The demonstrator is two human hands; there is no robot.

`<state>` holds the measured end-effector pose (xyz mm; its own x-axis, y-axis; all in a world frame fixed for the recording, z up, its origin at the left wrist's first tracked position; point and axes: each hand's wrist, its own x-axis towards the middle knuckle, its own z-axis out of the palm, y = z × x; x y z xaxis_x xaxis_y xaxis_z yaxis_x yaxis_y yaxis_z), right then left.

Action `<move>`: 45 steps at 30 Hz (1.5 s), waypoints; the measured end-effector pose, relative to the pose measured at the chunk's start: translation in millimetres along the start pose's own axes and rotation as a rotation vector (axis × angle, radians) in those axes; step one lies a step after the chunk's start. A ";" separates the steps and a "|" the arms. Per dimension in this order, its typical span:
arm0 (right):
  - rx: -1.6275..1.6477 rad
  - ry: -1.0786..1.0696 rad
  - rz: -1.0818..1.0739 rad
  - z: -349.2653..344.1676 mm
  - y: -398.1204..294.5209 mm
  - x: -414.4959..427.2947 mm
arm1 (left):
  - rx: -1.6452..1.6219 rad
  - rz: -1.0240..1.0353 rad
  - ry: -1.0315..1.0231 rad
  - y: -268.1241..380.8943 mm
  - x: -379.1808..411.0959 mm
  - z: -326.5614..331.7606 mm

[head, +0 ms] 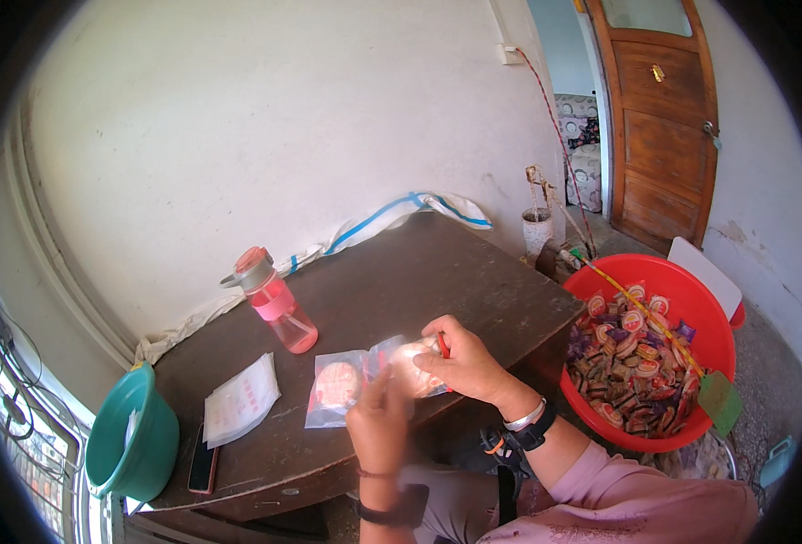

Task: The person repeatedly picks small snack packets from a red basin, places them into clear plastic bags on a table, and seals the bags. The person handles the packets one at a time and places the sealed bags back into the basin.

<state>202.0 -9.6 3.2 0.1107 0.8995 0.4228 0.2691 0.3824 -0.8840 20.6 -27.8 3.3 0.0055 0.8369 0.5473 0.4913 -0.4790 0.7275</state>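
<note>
My right hand (465, 360) grips a clear plastic packet (411, 370) with pale contents, above the front part of a dark wooden table (387, 285). A small red piece (444, 345) shows by its fingers; I cannot tell what it is. My left hand (379, 418) is blurred by motion and overlaps the packet's left side, so whether its fingers pinch anything is unclear. Just left of the hands, a second clear packet (337, 384) lies flat with a round, pale item inside. Farther left is a stack of flat plastic bags (243, 401) bearing red print.
A pink water bottle (282, 313) stands behind the packets. At left are a phone (202, 466), partly under the bags, and a teal bucket (135, 449). On the right, a red tub (717, 333) holds many wrapped snacks, with a green fly swatter (719, 401) across it.
</note>
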 end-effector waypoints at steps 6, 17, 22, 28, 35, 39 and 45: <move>-0.039 0.044 -0.066 11.9 8.4 4.4 | -0.145 -0.008 -0.031 1.6 -2.0 -2.7; 0.203 -0.115 0.145 9.7 10.0 9.3 | 0.476 0.033 0.147 -33.4 -1.1 -28.3; 0.223 -0.158 0.198 13.8 2.0 10.9 | 0.487 -0.003 0.135 -22.3 -1.9 -25.9; 0.262 -0.201 0.257 11.9 -9.9 12.0 | 0.571 0.288 0.348 -23.5 -2.1 -27.4; 0.272 -0.148 0.159 19.1 16.0 14.5 | 0.339 0.212 0.027 1.4 -17.7 -22.5; 0.304 -0.191 0.240 16.1 -3.8 12.2 | 0.385 0.300 0.197 -6.4 -19.8 -5.3; 0.326 -0.184 0.249 16.5 -2.1 12.5 | 0.230 0.252 0.177 -2.7 -23.5 -3.1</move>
<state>187.0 4.4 7.0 -0.0465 0.9839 0.1728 -0.0633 0.1697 -0.9835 16.4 -47.0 -10.2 0.0100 0.6323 0.7747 0.6764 -0.5748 0.4604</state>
